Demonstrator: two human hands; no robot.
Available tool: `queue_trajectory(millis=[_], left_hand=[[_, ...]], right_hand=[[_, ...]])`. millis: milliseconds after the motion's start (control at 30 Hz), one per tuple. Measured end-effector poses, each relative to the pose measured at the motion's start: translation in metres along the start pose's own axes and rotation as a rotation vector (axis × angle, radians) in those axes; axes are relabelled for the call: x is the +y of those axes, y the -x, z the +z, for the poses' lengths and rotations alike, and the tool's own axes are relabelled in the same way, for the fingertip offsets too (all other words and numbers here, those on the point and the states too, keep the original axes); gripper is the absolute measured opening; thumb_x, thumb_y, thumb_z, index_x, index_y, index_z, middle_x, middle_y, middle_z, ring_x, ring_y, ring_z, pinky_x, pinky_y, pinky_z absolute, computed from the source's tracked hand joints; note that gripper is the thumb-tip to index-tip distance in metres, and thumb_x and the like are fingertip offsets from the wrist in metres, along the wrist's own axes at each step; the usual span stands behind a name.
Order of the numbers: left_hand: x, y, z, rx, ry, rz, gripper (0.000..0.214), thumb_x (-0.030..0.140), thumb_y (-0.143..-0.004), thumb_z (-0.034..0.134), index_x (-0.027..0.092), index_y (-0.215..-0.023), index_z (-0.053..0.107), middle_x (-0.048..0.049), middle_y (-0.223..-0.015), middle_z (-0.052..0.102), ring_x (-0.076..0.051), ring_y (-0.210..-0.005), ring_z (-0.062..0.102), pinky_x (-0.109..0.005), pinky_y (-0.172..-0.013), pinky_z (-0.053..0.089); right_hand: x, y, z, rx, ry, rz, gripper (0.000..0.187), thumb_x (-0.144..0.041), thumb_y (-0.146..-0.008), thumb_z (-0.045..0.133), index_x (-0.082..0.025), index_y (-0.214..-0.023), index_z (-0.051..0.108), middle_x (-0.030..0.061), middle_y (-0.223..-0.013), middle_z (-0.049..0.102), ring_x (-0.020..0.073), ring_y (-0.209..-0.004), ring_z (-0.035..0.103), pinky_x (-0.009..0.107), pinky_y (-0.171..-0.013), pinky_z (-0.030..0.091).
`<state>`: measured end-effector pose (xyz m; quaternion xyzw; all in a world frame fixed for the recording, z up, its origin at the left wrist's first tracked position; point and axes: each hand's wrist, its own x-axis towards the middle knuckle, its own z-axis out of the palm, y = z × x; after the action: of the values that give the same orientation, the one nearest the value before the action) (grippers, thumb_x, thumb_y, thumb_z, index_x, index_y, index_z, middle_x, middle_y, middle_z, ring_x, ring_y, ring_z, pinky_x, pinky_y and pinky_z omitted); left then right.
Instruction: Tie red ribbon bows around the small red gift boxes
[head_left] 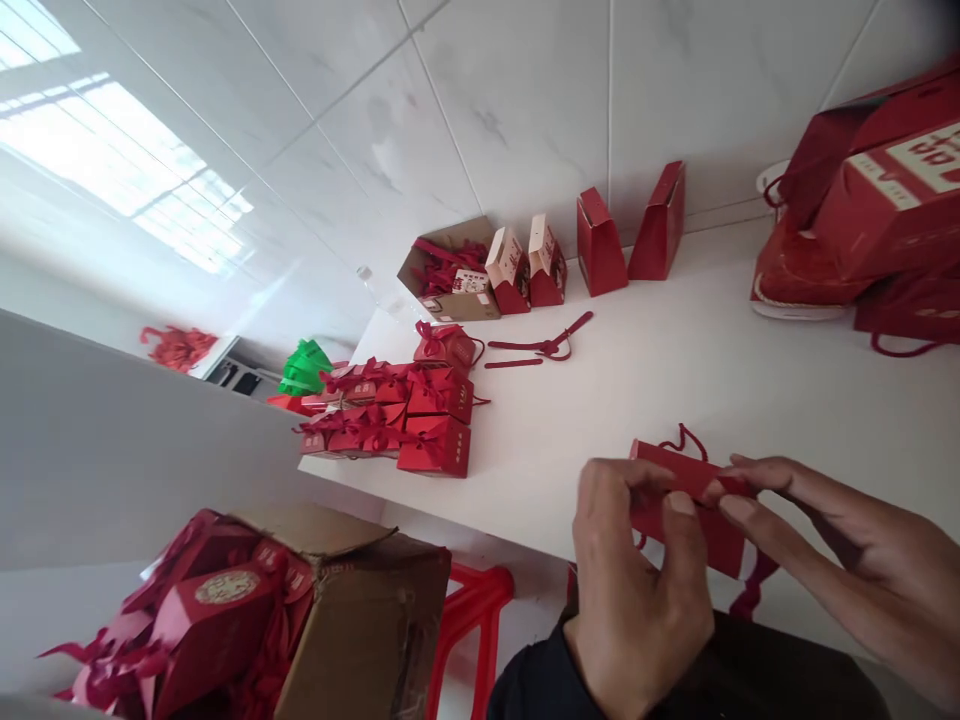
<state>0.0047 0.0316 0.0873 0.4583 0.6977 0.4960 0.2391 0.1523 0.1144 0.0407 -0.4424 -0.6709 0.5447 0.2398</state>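
A small red gift box (701,515) with a thin red cord loop at its top sits between my hands at the near edge of the white table (675,370). My left hand (637,590) grips its left side, thumb pressed on the front. From the right, my right hand (840,545) pinches the box's upper edge with its fingertips. Part of the box is hidden behind my left fingers.
A stack of finished red boxes with ribbons (409,415) lies at the left. An open cardboard box (450,270), several upright red boxes (600,245) and a loose ribbon (544,347) stand by the tiled wall. Large red bags (877,190) are at right. A carton of red boxes (300,610) sits on a red stool.
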Motion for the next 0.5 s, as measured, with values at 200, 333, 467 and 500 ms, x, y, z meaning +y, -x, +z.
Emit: queue_trajectory(millis=[200,333,467,500], left_hand=[[-0.048,-0.005,-0.009,0.029,-0.142,-0.104,0.035,0.022,-0.091,0.063,0.020,-0.125,0.055,-0.0083,-0.103,0.060,-0.023,-0.092,0.058,-0.038,-0.084,0.050],[-0.060,-0.007,-0.010,-0.022,0.116,-0.267,0.023,0.036,-0.100,0.055,0.020,-0.116,0.058,-0.0048,-0.093,0.063,-0.018,-0.081,0.061,-0.031,-0.073,0.050],[-0.059,-0.004,-0.011,0.004,0.224,-0.305,0.023,0.037,-0.098,0.059,0.020,-0.113,0.062,-0.0063,-0.099,0.068,-0.018,-0.086,0.064,-0.030,-0.076,0.051],[-0.059,-0.003,-0.010,0.011,0.238,-0.306,0.023,0.037,-0.098,0.060,0.020,-0.112,0.062,-0.0064,-0.100,0.069,-0.018,-0.087,0.064,-0.030,-0.077,0.051]], right_hand=[[-0.039,-0.014,0.010,-0.033,0.103,0.038,0.035,-0.060,-0.090,0.060,-0.028,-0.101,0.069,0.0071,-0.102,0.077,0.0286,-0.086,0.070,0.037,-0.071,0.054],[-0.049,-0.019,0.015,-0.066,0.262,-0.032,0.030,-0.051,-0.100,0.049,-0.026,-0.100,0.066,0.0047,-0.097,0.077,0.0237,-0.082,0.070,0.034,-0.072,0.052],[-0.048,-0.023,0.019,-0.088,0.394,-0.101,0.025,-0.041,-0.101,0.051,-0.024,-0.091,0.067,0.0048,-0.090,0.076,0.0234,-0.084,0.069,0.036,-0.080,0.048],[-0.047,-0.025,0.020,-0.097,0.412,-0.109,0.025,-0.039,-0.100,0.052,-0.024,-0.086,0.066,0.0043,-0.085,0.075,0.0230,-0.080,0.067,0.037,-0.081,0.047]])
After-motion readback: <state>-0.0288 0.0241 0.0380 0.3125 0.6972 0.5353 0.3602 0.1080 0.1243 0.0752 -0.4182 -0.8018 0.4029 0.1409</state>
